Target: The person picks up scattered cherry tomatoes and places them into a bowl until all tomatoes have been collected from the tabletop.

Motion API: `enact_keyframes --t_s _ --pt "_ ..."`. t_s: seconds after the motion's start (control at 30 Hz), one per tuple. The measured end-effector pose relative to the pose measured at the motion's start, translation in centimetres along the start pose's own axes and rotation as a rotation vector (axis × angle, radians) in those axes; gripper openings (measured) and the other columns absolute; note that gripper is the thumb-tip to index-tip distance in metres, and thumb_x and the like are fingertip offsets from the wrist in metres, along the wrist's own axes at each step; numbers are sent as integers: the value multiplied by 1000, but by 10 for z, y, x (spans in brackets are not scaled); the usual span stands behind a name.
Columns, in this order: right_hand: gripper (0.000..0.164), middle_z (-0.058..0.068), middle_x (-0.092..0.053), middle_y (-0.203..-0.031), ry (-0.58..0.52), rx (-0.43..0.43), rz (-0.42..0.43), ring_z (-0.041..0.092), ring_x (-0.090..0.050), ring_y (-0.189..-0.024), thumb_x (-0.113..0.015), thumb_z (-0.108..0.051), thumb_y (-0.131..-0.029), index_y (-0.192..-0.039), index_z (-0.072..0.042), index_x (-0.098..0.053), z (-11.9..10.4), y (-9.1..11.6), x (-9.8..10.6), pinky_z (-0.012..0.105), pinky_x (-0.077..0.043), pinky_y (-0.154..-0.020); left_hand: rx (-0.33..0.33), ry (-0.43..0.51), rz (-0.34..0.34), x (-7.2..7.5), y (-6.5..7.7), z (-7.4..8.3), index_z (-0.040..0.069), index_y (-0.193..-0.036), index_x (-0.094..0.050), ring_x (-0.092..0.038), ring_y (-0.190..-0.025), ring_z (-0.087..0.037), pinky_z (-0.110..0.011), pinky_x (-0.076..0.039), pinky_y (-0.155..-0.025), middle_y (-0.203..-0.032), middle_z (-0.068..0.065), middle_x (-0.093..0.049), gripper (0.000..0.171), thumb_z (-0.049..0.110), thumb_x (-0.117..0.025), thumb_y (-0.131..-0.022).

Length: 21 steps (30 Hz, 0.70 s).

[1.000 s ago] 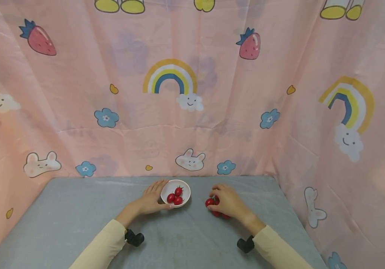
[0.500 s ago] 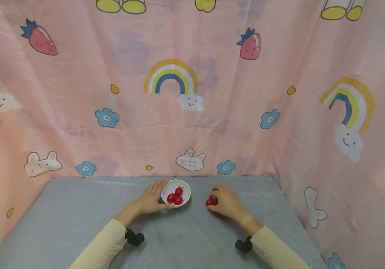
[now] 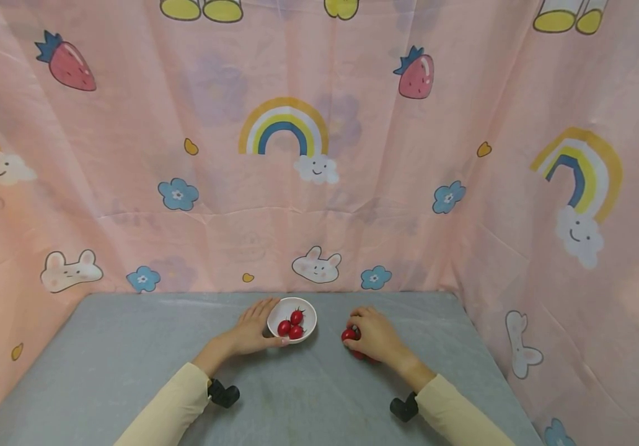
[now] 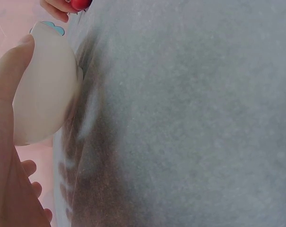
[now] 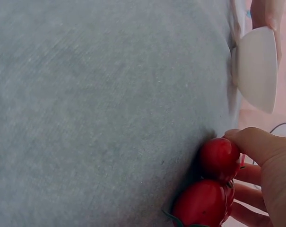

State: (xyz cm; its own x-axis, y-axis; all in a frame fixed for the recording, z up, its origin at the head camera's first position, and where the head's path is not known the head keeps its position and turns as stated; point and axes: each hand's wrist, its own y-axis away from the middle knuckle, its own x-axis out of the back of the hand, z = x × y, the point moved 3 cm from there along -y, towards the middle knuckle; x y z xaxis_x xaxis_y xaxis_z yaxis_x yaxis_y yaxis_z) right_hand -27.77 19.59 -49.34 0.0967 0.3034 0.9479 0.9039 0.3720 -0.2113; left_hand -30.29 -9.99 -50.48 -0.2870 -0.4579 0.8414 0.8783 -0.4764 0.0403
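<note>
A white bowl [image 3: 308, 318] stands toward the back of the table with three cherry tomatoes [image 3: 295, 332] inside. My left hand [image 3: 249, 331] holds it from the left, thumb over the near rim and fingers along its far left side. To the right of the bowl, my right hand [image 3: 379, 337] pinches a cherry tomato [image 5: 220, 159] that is at or just above the tabletop; which one I cannot tell. More cherry tomatoes [image 5: 201, 202] with green stems lie against it, mostly hidden under the palm in the head view.
Grey cloth covers the table [image 3: 308, 402]. Behind and at the sides hangs a pink curtain [image 3: 213, 235] printed with rainbows, rabbits and flowers. Each wrist carries a black camera mount [image 3: 224, 394].
My right wrist has shifted slightly left, and the hand covers a little more of the tomatoes beneath it. My left hand and the bowl have stayed in place.
</note>
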Motion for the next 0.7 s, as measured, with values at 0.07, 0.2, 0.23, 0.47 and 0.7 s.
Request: enact_keyframes --t_s 0.07,0.2,0.23,0.47,0.7 --pt "32 11 -67 -118 1 1 3 29 -59 -111 -83 -35 -77 -96 -11 -75 0 0 1 51 -50 -98 0 -1 1 0 0 1 15 -159 -17 -14 -154 -40 -64 -14 -121 -166 -16 -19 104 64 -68 -82" --pt "31 10 -68 -117 -4 0 14 28 -60 -110 -83 -34 -77 -96 -11 -75 -1 -2 2 49 -51 -98 1 -7 2 0 0 1 14 -159 -17 -14 -154 -40 -64 -14 -122 -166 -16 -19 104 63 -68 -83" --pt "31 10 -68 -117 -2 2 17 28 -60 -110 -83 -34 -77 -96 -11 -75 0 -3 2 49 -52 -98 1 -10 3 0 0 1 14 -159 -17 -14 -154 -40 -64 -14 -122 -165 -16 -19 104 63 -68 -83" --pt "33 10 -68 -116 -1 29 40 28 -61 -108 -84 -32 -77 -99 -9 -75 -3 -10 11 48 -54 -96 3 -21 -1 -1 0 -1 16 -159 -17 -13 -154 -39 -62 -13 -123 -166 -15 -18 104 65 -67 -82" --pt "34 11 -68 -118 -4 26 25 27 -60 -110 -84 -32 -77 -100 -9 -75 -8 -13 19 48 -54 -96 -2 -16 10 0 0 0 14 -159 -18 -15 -153 -40 -63 -14 -122 -165 -16 -20 104 63 -69 -82"
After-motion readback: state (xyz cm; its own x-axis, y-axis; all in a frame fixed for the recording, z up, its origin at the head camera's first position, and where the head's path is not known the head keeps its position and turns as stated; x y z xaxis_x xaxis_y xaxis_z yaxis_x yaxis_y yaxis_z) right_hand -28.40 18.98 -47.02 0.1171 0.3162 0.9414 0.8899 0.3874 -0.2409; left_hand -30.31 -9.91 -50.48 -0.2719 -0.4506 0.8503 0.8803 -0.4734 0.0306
